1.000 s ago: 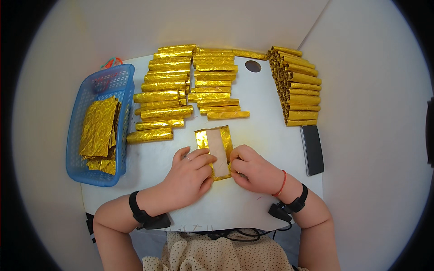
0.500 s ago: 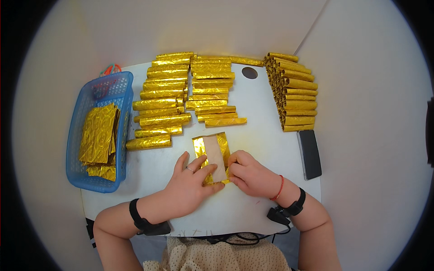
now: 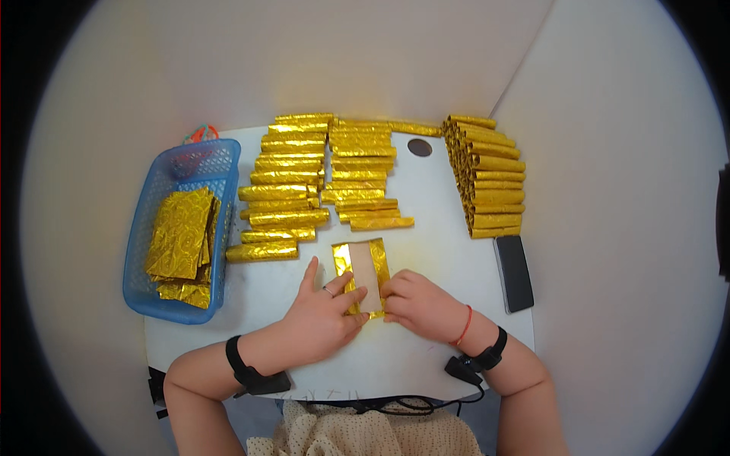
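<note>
A sheet of gold foil paper (image 3: 365,270) lies on the table in front of me, pale inner side up. Its left and right edges are folded inward as gold strips, and a narrow gold fold runs along the near edge. My left hand (image 3: 323,319) rests on the left strip and near edge, its fingers spread and thumb stretched out. At the near right corner, my right hand (image 3: 422,304) has its fingers curled and pinched on the paper's edge; the fingertips are partly hidden.
A blue basket (image 3: 137,292) at the left holds flat gold sheets (image 3: 179,235). Gold paper rolls (image 3: 285,219) lie in two columns beyond the paper, with more rolls (image 3: 498,178) stacked far right. A dark phone (image 3: 515,273) lies at the right edge. The white table (image 3: 445,228) has a round hole (image 3: 420,147).
The view has shifted slightly, so the table's things appear lower. Both hands stay on the gold paper, with only small finger movements along its near edge.
</note>
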Tool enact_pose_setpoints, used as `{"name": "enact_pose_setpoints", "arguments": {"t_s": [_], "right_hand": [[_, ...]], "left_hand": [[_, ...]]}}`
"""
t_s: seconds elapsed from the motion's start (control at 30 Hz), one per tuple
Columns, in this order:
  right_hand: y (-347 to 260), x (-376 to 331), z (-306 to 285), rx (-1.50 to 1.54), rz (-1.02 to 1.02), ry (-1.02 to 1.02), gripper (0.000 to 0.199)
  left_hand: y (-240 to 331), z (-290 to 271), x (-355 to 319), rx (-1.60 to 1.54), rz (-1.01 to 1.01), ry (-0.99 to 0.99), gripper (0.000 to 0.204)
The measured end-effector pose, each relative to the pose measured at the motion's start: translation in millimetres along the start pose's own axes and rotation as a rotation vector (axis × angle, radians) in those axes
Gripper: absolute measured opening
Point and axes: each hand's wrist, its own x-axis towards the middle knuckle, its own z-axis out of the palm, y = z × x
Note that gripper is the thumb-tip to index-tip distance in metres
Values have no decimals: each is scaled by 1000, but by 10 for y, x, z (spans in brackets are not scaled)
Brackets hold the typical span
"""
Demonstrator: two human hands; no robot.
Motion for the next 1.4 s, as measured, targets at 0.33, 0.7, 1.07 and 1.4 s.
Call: {"name": "enact_pose_setpoints", "arguments": {"t_s": [0.33,0.7,1.07,1.4], "right_hand": [[-128,6,36,-276,-149,35,11],[-410,62,-51,-301,-99,56,21],[-469,-13,-44,-329,-182,98,17],[-433,-18,0,-238,-188,85,13]], "left_hand": [[32,185,36,-75,89,197,15],[39,149,37,-141,167,314,18],[65,100,60,-78,345,402,22],[43,135,12,-61,365,318,22]]}}
